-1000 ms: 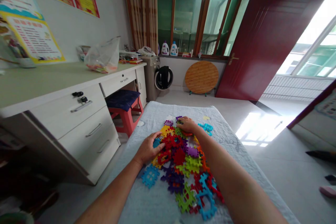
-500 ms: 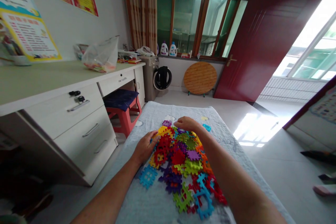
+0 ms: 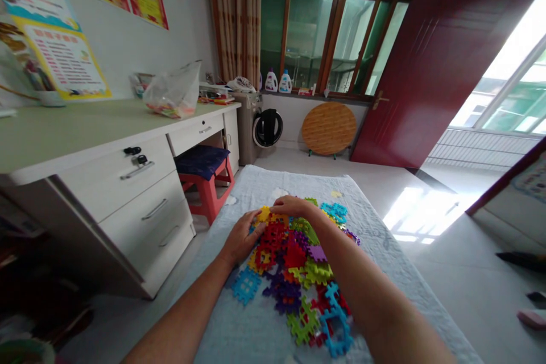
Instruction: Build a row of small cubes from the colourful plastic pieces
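Observation:
A heap of interlocking plastic puzzle pieces (image 3: 294,253) in several bright colours lies on a light blue cloth (image 3: 260,335). My left hand (image 3: 243,237) rests at the heap's left side, thumb apart from the fingers, its fingertips against a yellow piece (image 3: 264,214). Across the top of the heap reaches my right hand (image 3: 292,206), palm down, fingers stretched left towards that same piece. What lies under its palm is hidden. Nearest me are a blue frame-shaped piece (image 3: 328,327) and a green one (image 3: 303,321). A blue lattice piece (image 3: 246,285) lies below my left wrist.
On the left stands a desk (image 3: 98,125) with drawers, bearing a plastic bag (image 3: 174,91). A red stool (image 3: 205,182) is tucked beside it. Beyond are a washing machine (image 3: 247,131) with its door open, a round wooden tabletop (image 3: 328,128) and a dark red door (image 3: 401,68).
My right hand has moved left, closer to my left hand. The purple piece at the far edge no longer shows. More blue and purple pieces show right of my right forearm.

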Available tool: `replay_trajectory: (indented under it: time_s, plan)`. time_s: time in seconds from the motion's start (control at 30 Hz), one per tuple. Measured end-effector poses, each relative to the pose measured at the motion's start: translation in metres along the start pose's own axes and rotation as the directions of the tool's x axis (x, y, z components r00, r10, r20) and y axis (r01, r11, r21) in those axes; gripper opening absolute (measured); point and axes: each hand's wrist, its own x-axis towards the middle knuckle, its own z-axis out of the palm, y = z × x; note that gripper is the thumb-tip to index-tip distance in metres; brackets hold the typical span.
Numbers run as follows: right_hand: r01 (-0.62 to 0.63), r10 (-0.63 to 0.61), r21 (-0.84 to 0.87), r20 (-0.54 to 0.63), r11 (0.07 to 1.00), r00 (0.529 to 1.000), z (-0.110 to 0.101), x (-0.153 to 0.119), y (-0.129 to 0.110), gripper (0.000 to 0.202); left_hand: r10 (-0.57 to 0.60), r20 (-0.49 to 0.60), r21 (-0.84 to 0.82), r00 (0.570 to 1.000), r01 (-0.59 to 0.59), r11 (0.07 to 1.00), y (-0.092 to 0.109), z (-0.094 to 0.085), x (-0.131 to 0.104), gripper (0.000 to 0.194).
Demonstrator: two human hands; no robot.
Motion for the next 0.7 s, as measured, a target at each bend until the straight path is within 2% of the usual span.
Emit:
replay_trajectory:
  time_s: [0.07, 0.13, 0.23, 0.3, 0.5, 0.63, 0.7]
  plan:
    - [0.029, -0.026, 0.103, -0.033, 0.994, 0.999, -0.008, -0.011, 0.006, 0.044, -0.014, 0.004, -0.005, 1.000, 0.014, 1.000, 0.001, 0.000, -0.001, 0.052]
    - [-0.009, 0.029, 0.167, -0.113, 0.986, 0.993, -0.014, -0.019, 0.014, 0.045, -0.030, 0.008, -0.014, 1.000, 0.030, 0.999, 0.002, 0.000, -0.001, 0.053]
    - [-0.161, 0.181, 0.094, -0.275, 0.983, 0.944, -0.017, -0.021, 0.028, 0.045, -0.037, 0.027, -0.012, 0.999, 0.038, 0.999, 0.004, 0.000, -0.003, 0.053]
    - [-0.232, 0.230, 0.033, -0.326, 0.972, 0.917, -0.014, -0.020, 0.036, 0.040, -0.032, 0.038, -0.007, 0.999, 0.032, 0.999, 0.004, -0.001, -0.003, 0.052]
    - [-0.194, 0.186, -0.016, -0.211, 0.981, 0.960, 0.001, -0.022, 0.044, 0.030, -0.027, 0.067, 0.005, 0.997, 0.026, 1.000, 0.003, -0.001, -0.003, 0.050]
    - [-0.117, 0.114, -0.028, -0.098, 0.993, 0.989, -0.001, -0.033, 0.039, 0.028, -0.025, 0.057, 0.043, 0.998, 0.023, 0.999, 0.001, 0.000, -0.002, 0.051]
    - [-0.070, 0.068, -0.026, -0.078, 0.997, 0.995, -0.005, -0.045, 0.033, 0.026, -0.028, 0.046, 0.038, 0.999, 0.026, 0.999, 0.001, -0.001, -0.002, 0.052]
